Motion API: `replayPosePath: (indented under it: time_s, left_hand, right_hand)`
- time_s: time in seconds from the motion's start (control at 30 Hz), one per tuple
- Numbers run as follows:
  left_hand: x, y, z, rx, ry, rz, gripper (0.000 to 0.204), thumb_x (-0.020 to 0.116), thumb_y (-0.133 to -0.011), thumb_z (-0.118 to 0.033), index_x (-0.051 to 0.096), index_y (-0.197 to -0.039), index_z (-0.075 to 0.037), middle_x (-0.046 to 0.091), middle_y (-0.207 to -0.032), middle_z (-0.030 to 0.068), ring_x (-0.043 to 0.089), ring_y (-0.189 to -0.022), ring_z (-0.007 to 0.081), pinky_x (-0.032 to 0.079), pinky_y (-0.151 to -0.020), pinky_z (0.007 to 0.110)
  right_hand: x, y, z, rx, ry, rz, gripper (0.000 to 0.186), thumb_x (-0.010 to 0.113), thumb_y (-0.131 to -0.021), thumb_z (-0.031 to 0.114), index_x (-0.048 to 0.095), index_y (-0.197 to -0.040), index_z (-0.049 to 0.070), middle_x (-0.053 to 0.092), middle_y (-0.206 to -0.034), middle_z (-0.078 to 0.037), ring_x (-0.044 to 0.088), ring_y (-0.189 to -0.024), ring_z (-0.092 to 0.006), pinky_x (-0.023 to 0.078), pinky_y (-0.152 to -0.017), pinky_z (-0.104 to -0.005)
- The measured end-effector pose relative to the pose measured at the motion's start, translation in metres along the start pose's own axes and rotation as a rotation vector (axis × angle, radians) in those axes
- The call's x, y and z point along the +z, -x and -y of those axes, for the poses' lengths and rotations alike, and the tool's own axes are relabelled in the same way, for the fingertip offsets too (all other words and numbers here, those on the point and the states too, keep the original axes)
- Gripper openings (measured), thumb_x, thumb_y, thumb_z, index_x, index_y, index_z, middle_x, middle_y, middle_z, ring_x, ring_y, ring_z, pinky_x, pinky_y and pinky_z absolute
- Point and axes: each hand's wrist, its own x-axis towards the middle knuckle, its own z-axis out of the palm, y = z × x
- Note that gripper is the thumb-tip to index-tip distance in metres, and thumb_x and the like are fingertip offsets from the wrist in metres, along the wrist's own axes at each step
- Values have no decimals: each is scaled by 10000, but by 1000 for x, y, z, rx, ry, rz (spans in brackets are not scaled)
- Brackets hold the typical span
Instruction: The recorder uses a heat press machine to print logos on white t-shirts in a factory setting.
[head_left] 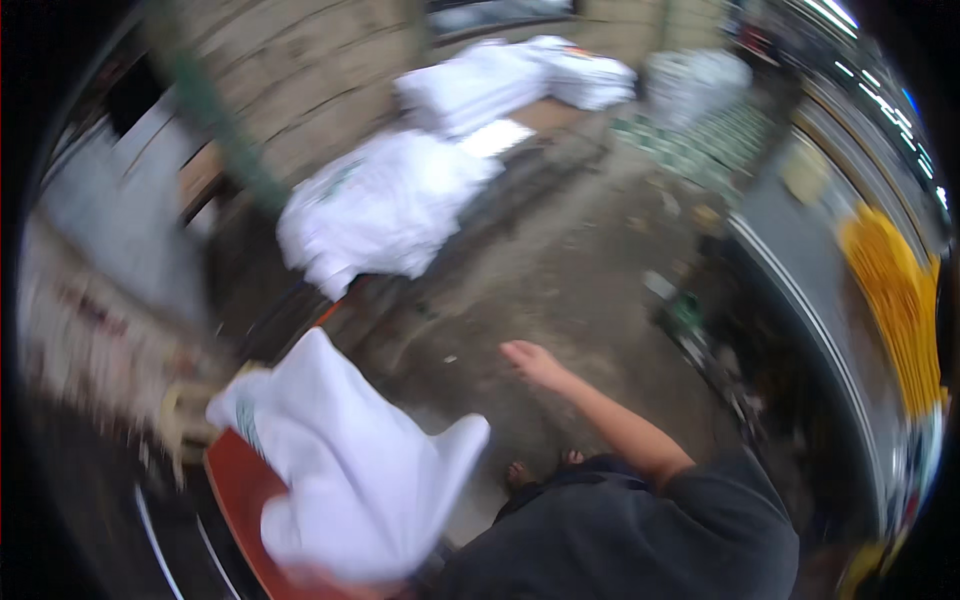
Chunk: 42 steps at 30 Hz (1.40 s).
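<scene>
A bundle of white cloth [350, 455] with a small green print is close to me at the lower left, over a red-orange board or tabletop [240, 480]. My left hand [335, 582] grips the bundle's lower edge; cloth and blur cover most of its fingers. Out in front of my body, over the floor, my right hand [532, 364] touches nothing and carries nothing that I can see. Motion smears its fingers.
A white cloth heap [385, 205] and stacked white cloth [475, 88] lie on a low bench by the block wall. A white sack [697, 85] stands farther back. To the right, yellow cloth [895, 300] lies on a long metal-edged table [800, 290]. A pale chair [185, 425] is at left.
</scene>
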Motion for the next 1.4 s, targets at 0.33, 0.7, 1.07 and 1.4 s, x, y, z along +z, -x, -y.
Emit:
replayPosePath:
  time_s: [0.33,0.7,1.07,1.4]
  left_hand:
    - [182,-84,51,192,-38,440,505,482,-826,-341,411,-1158,33,499,-1121,175,556,-973,264,471,-840,400]
    - [426,-101,-7,1312,-185,-142,592,439,-852,-451,352,-1248,-20,443,-1202,195,542,-1001,284,490,-825,416]
    - [550,-155,-6,76,875,873,351,352,-921,-277,464,-1200,-98,534,-1151,164,569,-963,305,457,-839,502]
    - [724,-195,-41,-379,951,1231,314,446,-888,-196,523,-1118,2,593,-1055,150,594,-937,264,466,-860,409]
  right_hand:
    - [-68,99,-86,243,-1025,253,770,165,-827,680,349,-1310,111,443,-1275,-90,439,-1149,-233,349,-927,-453]
    - [-317,277,-104,-241,-1072,-311,328,596,-783,167,569,-1023,-55,615,-970,-123,584,-922,-198,460,-825,-333]
    - [-451,561,-38,-601,-498,-1190,598,745,-597,224,508,-1062,-66,605,-955,-129,611,-832,-208,490,-740,-288]
    - [-513,615,28,-730,-242,-1854,308,468,-877,178,450,-1123,-6,563,-992,-101,577,-868,-161,458,-779,-272]
